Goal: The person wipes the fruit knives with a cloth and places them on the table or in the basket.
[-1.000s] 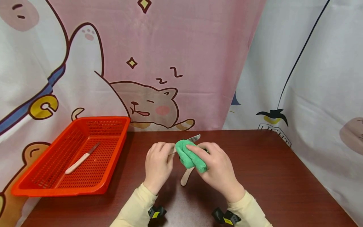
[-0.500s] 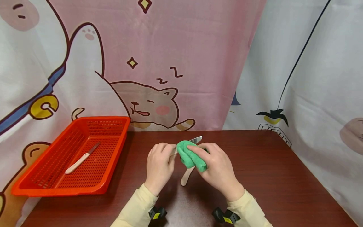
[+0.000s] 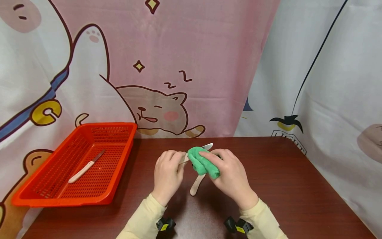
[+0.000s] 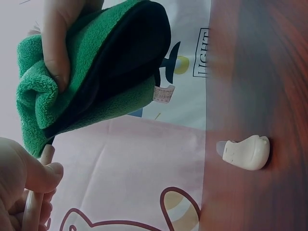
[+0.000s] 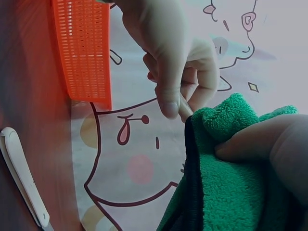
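Observation:
My left hand point(image 3: 167, 174) pinches the pale handle point(image 4: 32, 207) of a knife between thumb and fingers. A folded green towel point(image 3: 200, 162) wraps over the blade near the handle, and the blade tip point(image 3: 208, 146) sticks out beyond it. My right hand point(image 3: 232, 176) grips the towel, thumb pressed on top. In the left wrist view the towel shows a dark underside and a small white label point(image 4: 164, 94). Below the hands, a second knife point(image 3: 197, 186) lies on the table, its blade hidden behind the towel in the head view.
An orange-red plastic basket point(image 3: 119, 179) stands on the left of the brown table point(image 3: 283, 186). Inside it lies another knife point(image 3: 82, 172) with a white handle. A printed curtain point(image 3: 209, 66) hangs behind the table.
The towel and right hand have shifted slightly right along the blade, baring more near the handle. The left hand has moved slightly right. The knives on the table and in the basket stay put.

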A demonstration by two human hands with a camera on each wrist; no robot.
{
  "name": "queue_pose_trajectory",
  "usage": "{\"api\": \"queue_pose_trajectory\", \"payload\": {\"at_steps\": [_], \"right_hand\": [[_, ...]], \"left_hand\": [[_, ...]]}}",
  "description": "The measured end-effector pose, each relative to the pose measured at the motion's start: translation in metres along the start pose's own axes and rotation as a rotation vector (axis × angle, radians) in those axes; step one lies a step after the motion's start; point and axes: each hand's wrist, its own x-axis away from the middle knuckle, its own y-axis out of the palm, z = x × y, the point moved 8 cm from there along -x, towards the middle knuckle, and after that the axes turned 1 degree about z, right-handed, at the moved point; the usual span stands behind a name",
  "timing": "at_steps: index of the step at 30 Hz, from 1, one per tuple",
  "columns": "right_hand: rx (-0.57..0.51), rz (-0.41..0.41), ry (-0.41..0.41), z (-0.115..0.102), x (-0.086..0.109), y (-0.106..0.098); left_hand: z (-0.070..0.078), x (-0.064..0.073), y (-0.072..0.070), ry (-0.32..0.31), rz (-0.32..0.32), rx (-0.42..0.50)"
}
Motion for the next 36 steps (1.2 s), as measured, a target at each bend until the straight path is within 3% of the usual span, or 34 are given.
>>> {"api": "queue_pose_trajectory", "payload": {"at_steps": [36], "right_hand": [[0.049,0.049,0.139,0.038,0.001,-0.024]], "left_hand": [[-0.002,-0.002,-0.001,-0.031,-0.011,-0.002]]}}
